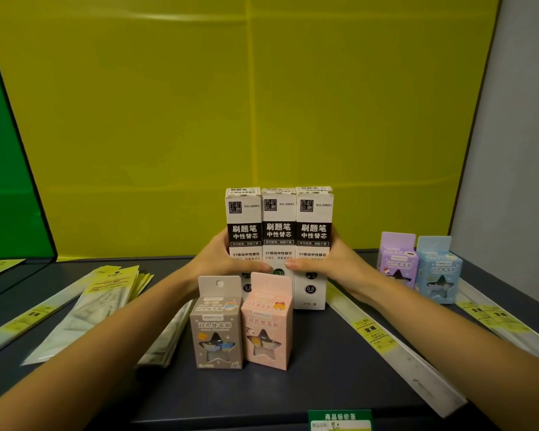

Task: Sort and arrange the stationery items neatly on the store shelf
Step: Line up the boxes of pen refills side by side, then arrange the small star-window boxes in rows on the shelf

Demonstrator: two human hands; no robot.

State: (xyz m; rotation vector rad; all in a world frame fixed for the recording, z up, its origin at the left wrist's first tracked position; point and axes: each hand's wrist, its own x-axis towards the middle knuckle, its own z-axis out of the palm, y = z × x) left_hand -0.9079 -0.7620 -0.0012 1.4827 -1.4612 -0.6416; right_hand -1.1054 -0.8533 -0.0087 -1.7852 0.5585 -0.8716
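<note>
Stretching edge to edge, a dark store shelf (324, 384) carries mixed stationery w/ a yellow-green back panel behind. Long clear strip packs (392, 343) lie diagonally toward the right edge, and a fanned stack of flat packets (106, 300) sits toward the left edge.

At centre, nearer the back edge, three tall refill boxes (279, 225) stand upright, side by side and touching. The left hand (221, 259) and right hand (333, 262) clamp the trio from its outer sides, fingers curled round the flanks and thumbs laid across the lower fronts, tips nearly meeting on the middle box. The bases appear to rest on the shelf, though the front boxes partly hide them.

These are prob. light, stiff card cartons w/ smooth faces. Tall and narrow, they could topple or splay, so squeezing low on the outer flanks seems best.

Just in front stand a grey sharpener box (218, 331) and a pink sharpener box (269, 325), touching. A purple box (397, 259) and a blue box (437, 272) stand near the back-right corner. A green price tag (339, 419) is on the front edge.
</note>
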